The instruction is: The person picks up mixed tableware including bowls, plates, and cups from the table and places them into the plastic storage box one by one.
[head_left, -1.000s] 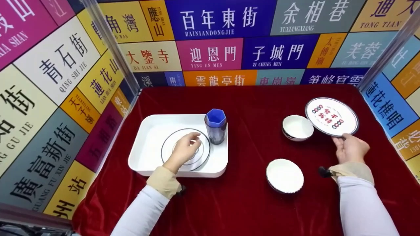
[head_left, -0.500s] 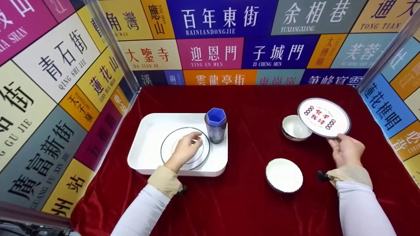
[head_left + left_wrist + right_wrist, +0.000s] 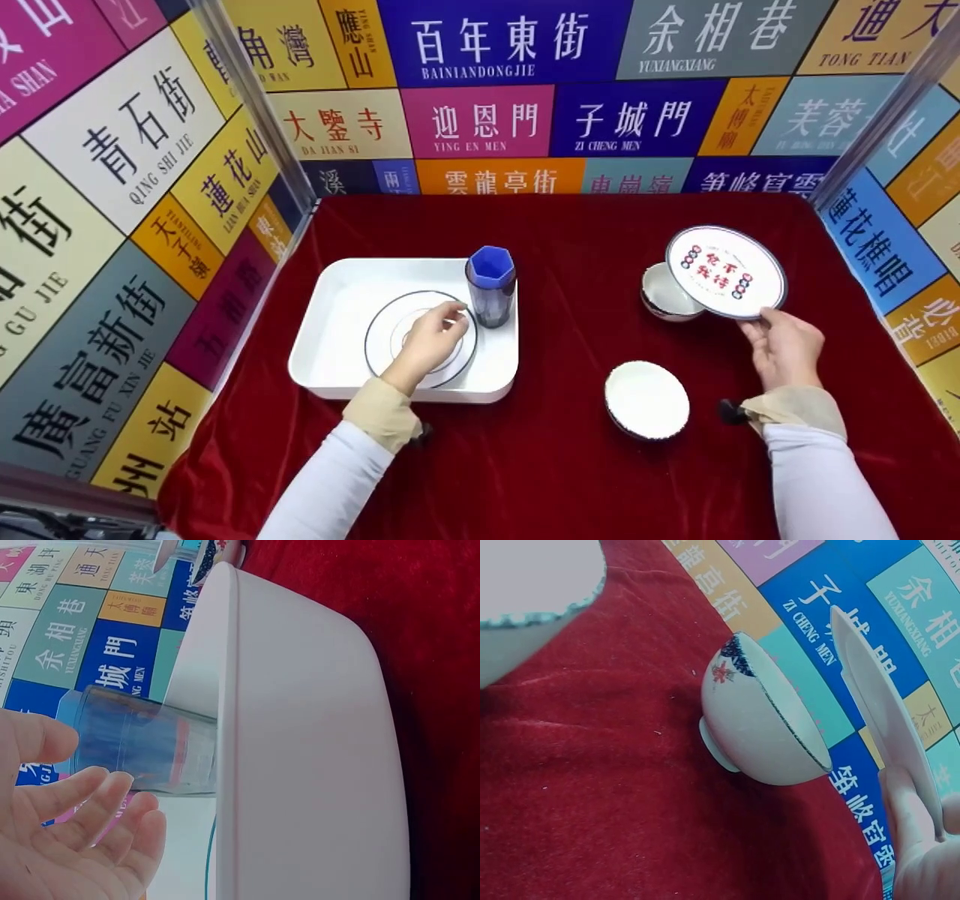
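Note:
My right hand (image 3: 786, 346) pinches the near edge of a white plate (image 3: 726, 271) with red characters and a dark rim. The plate is lifted above the cloth and hides part of a white bowl (image 3: 667, 296) behind it; in the right wrist view that bowl (image 3: 761, 716) stands upright, apart from the plate (image 3: 881, 705). Over the white tray (image 3: 322, 330), my left hand (image 3: 431, 341) hovers with loosely bent fingers and nothing in them. Beneath it lies a plate with dark rings (image 3: 382, 352). Close to its fingertips stands a dark see-through cup (image 3: 491, 304) with a blue hexagonal cup (image 3: 491, 268) inside.
A second white bowl (image 3: 646, 400) stands nearer the front, between the tray and my right arm. Red cloth (image 3: 555, 465) covers the table. Panels with street names (image 3: 480, 120) enclose the back and sides.
My right hand has carried the plate to the left, so it now overlaps the far bowl more. My left hand has stayed nearly still over the tray.

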`<state>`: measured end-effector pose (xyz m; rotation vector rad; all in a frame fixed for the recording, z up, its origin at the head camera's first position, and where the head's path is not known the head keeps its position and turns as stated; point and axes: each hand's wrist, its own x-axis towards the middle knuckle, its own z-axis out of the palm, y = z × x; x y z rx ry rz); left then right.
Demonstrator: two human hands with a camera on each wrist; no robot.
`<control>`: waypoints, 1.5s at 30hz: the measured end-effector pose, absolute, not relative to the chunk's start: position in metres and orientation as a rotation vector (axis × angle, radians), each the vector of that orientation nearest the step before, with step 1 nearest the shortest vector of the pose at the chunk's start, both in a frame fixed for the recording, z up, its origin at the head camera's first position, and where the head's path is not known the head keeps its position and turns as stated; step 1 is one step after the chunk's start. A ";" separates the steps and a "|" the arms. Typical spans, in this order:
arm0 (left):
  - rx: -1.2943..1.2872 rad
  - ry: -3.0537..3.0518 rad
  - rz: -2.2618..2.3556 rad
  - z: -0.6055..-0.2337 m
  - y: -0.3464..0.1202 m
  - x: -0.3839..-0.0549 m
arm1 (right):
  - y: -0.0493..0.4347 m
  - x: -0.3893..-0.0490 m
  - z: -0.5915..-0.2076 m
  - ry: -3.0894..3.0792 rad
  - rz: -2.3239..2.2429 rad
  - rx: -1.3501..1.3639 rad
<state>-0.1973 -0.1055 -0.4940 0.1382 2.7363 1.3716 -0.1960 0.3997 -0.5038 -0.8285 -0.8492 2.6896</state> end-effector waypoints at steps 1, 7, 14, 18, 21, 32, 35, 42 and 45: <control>0.143 2.735 1.372 -0.494 -0.105 -0.197 | 0.399 -0.195 -0.504 -0.862 2.688 -0.822; 0.169 2.692 1.429 -0.494 -0.100 -0.197 | 0.393 -0.190 -0.505 -0.953 2.684 -0.840; 0.179 2.674 1.459 -0.494 -0.097 -0.196 | 0.387 -0.186 -0.505 -1.003 2.697 -0.819; 0.184 2.674 1.475 -0.494 -0.096 -0.196 | 0.384 -0.185 -0.504 -1.032 2.700 -0.793; 0.189 2.674 1.483 -0.494 -0.094 -0.196 | 0.382 -0.184 -0.503 -1.061 2.710 -0.776; 0.208 2.661 1.489 -0.495 -0.091 -0.196 | 0.372 -0.182 -0.499 -1.203 2.739 -0.642; 0.214 2.662 1.493 -0.494 -0.090 -0.196 | 0.369 -0.180 -0.496 -1.271 2.742 -0.614; 0.185 2.652 1.489 -0.493 -0.087 -0.195 | 0.362 -0.180 -0.493 -1.351 2.746 -0.546; 0.176 2.642 1.492 -0.493 -0.087 -0.195 | 0.359 -0.180 -0.493 -1.374 2.749 -0.518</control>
